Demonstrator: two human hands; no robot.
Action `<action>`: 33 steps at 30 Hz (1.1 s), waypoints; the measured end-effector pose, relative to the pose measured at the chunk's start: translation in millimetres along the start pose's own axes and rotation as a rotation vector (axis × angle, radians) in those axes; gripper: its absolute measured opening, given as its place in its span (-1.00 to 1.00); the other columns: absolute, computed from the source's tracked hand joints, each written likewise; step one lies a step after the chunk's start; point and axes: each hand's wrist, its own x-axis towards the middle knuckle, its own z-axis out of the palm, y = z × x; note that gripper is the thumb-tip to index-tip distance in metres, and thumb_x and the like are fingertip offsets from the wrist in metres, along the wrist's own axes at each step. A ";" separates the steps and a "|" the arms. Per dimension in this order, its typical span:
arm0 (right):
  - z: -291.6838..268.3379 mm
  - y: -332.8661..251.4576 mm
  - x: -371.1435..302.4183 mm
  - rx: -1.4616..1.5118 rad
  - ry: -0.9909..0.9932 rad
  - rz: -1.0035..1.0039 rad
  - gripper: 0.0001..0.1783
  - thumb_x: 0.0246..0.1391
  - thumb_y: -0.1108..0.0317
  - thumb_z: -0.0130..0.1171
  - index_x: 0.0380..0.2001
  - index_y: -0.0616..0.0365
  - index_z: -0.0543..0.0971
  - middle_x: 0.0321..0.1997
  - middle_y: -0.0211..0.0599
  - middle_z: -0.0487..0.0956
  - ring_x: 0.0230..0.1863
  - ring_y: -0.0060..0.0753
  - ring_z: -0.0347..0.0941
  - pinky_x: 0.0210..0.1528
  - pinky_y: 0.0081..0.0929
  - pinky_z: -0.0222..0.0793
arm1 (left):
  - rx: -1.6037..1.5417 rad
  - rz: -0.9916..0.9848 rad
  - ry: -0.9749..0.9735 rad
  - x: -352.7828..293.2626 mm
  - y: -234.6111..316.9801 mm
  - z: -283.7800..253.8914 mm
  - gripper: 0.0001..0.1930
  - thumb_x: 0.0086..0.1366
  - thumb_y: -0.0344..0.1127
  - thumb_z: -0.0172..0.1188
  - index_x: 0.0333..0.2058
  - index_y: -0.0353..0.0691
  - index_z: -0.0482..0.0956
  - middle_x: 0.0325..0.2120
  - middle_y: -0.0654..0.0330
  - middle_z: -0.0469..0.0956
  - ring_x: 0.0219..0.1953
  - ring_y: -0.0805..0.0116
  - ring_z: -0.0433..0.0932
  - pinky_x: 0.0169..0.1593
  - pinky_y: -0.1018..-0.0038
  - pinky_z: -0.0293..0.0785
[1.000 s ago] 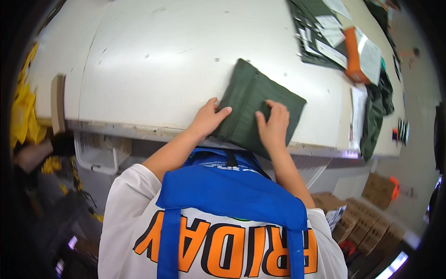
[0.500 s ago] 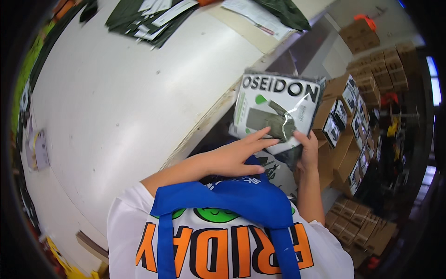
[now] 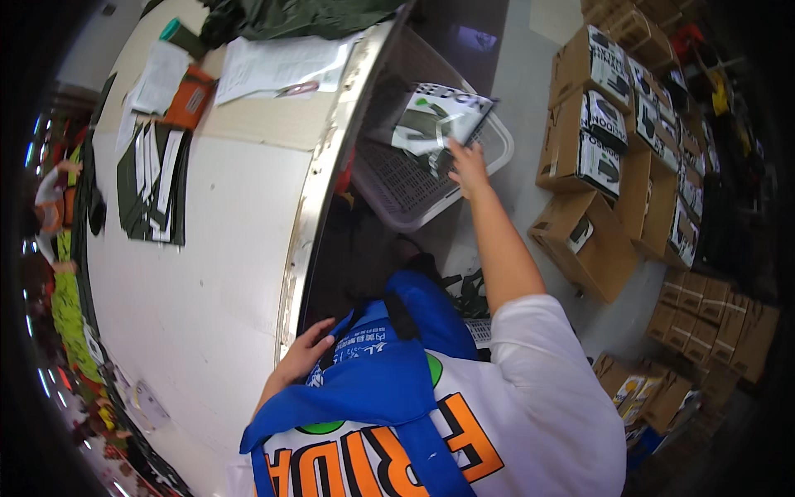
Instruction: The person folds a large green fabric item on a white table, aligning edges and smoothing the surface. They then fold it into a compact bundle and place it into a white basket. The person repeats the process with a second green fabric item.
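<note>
Out to the right, my right hand [image 3: 470,170] has its fingers on the near right corner of a flat, clear-bagged garment package [image 3: 426,131] with a white printed card and a dark green picture. That package is tilted over a grey plastic basket [image 3: 403,217] on the floor beside the table. Part of the grip is hidden by the hand itself. My left hand [image 3: 305,354] hovers by the table's edge next to my blue apron [image 3: 364,385]. It holds nothing, and its fingers are loosely bent and apart.
The white table [image 3: 232,290] fills the left side, with dark green bags [image 3: 153,182], paper sheets [image 3: 281,70] and an orange box [image 3: 189,98] on it. Open cartons [image 3: 600,240] of packages stand at right. Stacked closed cartons [image 3: 704,319] lie beyond, and people [image 3: 50,203] work far left.
The package has gone from in front of me, under both hands, out over the basket in my right hand. My left hand has let go and drawn back toward my apron. The view has turned.
</note>
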 end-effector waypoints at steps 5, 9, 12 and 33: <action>14.0 46.1 24.6 -0.462 -0.223 -0.385 -0.26 -0.11 0.09 0.33 0.04 0.33 0.31 -0.08 0.02 0.51 -0.07 -0.11 0.47 -0.02 -0.31 0.35 | -0.081 -0.112 0.150 -17.3 -20.6 14.8 -0.53 0.44 -0.06 -0.22 0.22 -0.13 0.26 0.17 0.06 0.30 0.24 0.21 0.25 0.27 0.37 0.18; -15.2 121.9 -8.1 -0.656 -0.522 -0.274 -0.36 -0.09 0.06 0.31 -0.04 0.30 0.43 -0.17 -0.04 0.55 -0.11 -0.10 0.48 -0.07 -0.31 0.37 | -0.170 -0.294 0.263 -30.6 -65.8 16.7 -0.52 0.43 -0.05 -0.20 0.22 -0.14 0.25 0.17 0.06 0.31 0.23 0.22 0.26 0.26 0.37 0.19; -21.2 120.5 -55.8 -0.894 -0.689 -0.088 -0.39 0.02 0.14 0.26 0.07 0.27 0.41 -0.03 0.00 0.55 -0.05 -0.26 0.52 0.01 -0.43 0.39 | -0.278 -0.340 0.288 -46.9 -84.6 22.9 -0.51 0.42 -0.05 -0.18 0.23 -0.14 0.25 0.16 0.06 0.32 0.22 0.22 0.27 0.26 0.37 0.19; 89.3 226.7 -239.0 -1.412 -1.730 -0.127 -0.64 0.09 0.12 0.17 -0.22 0.21 0.57 -0.24 -0.13 0.59 -0.19 -0.20 0.52 -0.09 -0.41 0.38 | -0.437 0.355 0.490 58.7 -268.7 85.6 -0.78 0.23 -0.29 0.21 -0.19 -0.20 0.47 -0.30 0.19 0.57 -0.27 0.46 0.49 -0.21 0.45 0.40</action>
